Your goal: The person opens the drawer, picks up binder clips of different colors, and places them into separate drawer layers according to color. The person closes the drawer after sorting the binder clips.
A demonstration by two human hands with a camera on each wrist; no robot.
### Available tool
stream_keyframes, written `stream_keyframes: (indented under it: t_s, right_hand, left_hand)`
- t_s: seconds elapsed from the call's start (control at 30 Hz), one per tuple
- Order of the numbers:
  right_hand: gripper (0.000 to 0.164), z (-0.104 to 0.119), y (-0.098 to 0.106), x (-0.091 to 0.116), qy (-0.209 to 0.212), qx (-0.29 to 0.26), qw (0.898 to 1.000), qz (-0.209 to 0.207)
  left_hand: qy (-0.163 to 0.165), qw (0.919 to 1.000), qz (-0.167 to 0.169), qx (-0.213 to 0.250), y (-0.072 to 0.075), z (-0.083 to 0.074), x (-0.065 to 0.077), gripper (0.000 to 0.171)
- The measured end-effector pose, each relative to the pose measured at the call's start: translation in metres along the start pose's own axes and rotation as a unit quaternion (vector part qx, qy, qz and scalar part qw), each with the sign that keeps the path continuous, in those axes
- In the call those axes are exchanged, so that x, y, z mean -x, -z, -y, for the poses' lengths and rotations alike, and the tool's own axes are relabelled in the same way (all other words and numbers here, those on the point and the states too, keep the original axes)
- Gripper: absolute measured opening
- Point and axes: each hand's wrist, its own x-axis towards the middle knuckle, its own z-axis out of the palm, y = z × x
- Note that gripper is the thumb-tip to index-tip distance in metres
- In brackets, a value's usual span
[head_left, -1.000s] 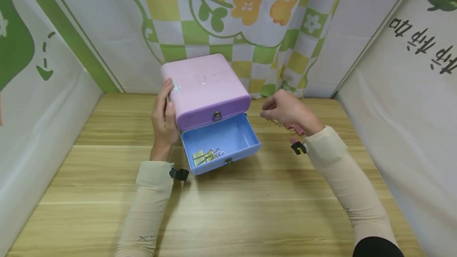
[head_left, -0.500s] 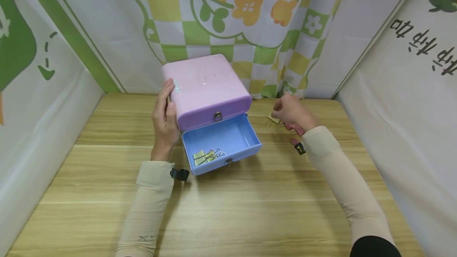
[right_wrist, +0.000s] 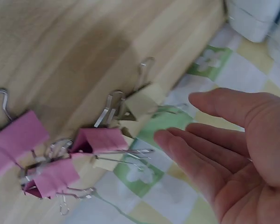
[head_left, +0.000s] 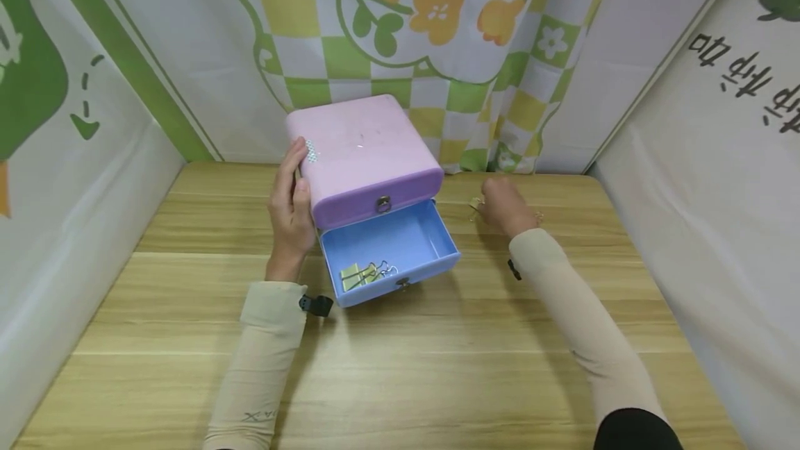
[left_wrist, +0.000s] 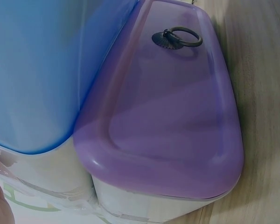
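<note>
My left hand (head_left: pixel 292 217) rests along the left side of a pink-topped drawer box (head_left: pixel 362 148), fingers lying against its wall. Its blue drawer (head_left: pixel 415 231) is pulled out, with yellow binder clips (head_left: pixel 352 276) near the front corner. To the right of the box, my right hand (head_left: pixel 505 207) hovers over loose binder clips, hiding most of them from the head view. In the right wrist view its thumb and fingers are apart with nothing between them. Yellow binder clips (right_wrist: pixel 144 100) lie closest to the fingertips; pink binder clips (right_wrist: pixel 18 140) lie farther off.
A purple drawer front (left_wrist: pixel 168 107) with a metal ring pull (left_wrist: pixel 184 37) is shut beside the blue drawer. The wooden table (head_left: pixel 400 373) extends toward me. A checked curtain (head_left: pixel 462 96) hangs behind the box, and white cloth walls flank both sides.
My right hand has lowered toward the clips and now covers the pink ones in the head view. The left hand, box and drawer stay in place.
</note>
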Motion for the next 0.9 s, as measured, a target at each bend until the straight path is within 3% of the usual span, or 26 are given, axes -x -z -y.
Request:
stream_keyframes:
  t_s: [0.1, 0.4, 0.9]
  right_hand:
    - [0.006, 0.000, -0.009, -0.004, 0.002, 0.023, 1.000, -0.005]
    - [0.015, 0.000, -0.029, -0.012, 0.000, 0.053, 0.999, -0.014]
    - [0.015, -0.004, -0.036, -0.011, -0.012, 0.043, 0.999, -0.015]
  left_hand:
    - [-0.002, 1.0000, 0.002, 0.004, 0.001, 0.003, 0.001, 0.054]
    - [0.001, 1.0000, 0.007, 0.001, 0.002, -0.001, 0.000, 0.054]
    - [-0.004, 1.0000, 0.002, 0.002, 0.001, -0.001, 0.000, 0.054]
